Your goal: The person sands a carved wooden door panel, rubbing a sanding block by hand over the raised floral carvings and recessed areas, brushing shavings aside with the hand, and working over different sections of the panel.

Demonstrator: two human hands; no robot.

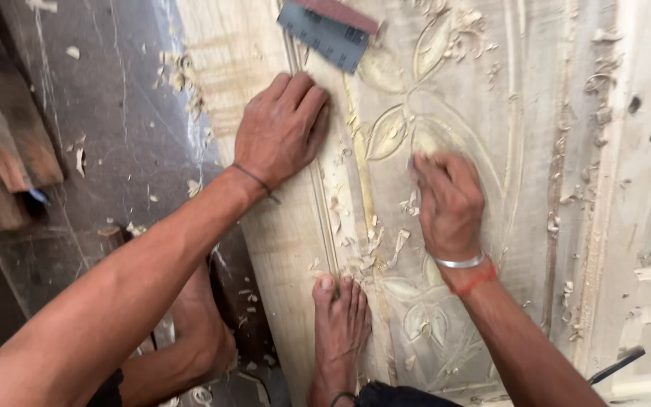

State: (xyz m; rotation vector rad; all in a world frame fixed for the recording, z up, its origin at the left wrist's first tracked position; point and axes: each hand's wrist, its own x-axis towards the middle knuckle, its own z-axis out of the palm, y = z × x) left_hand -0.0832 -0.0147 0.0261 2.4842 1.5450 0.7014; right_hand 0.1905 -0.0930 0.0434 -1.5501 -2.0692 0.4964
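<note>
Two hands on pale carved wood panel [303,249], leaf reliefs, curled shavings | left hand [280,130] flat, fingers spread | right hand [450,202] fingers curled, contents hidden | folded sandpaper [325,30] top centre

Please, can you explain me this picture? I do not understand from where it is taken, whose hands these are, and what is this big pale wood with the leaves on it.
The one picture comes from a camera on a person's head, looking down, so both arms belong to that person. There is no machine here. The pale wood is a large carved panel with leaf shapes cut into it, lying flat. The left hand presses flat on the plain edge of the panel. The right hand rests on a carved leaf, fingers bent as if gripping something small; what it holds is hidden. It wears a metal bangle and a red thread. The person's bare foot also stands on the panel. A folded sheet of sandpaper lies at the top, and wood shavings are scattered over the carving and the dark floor at the left.
</note>
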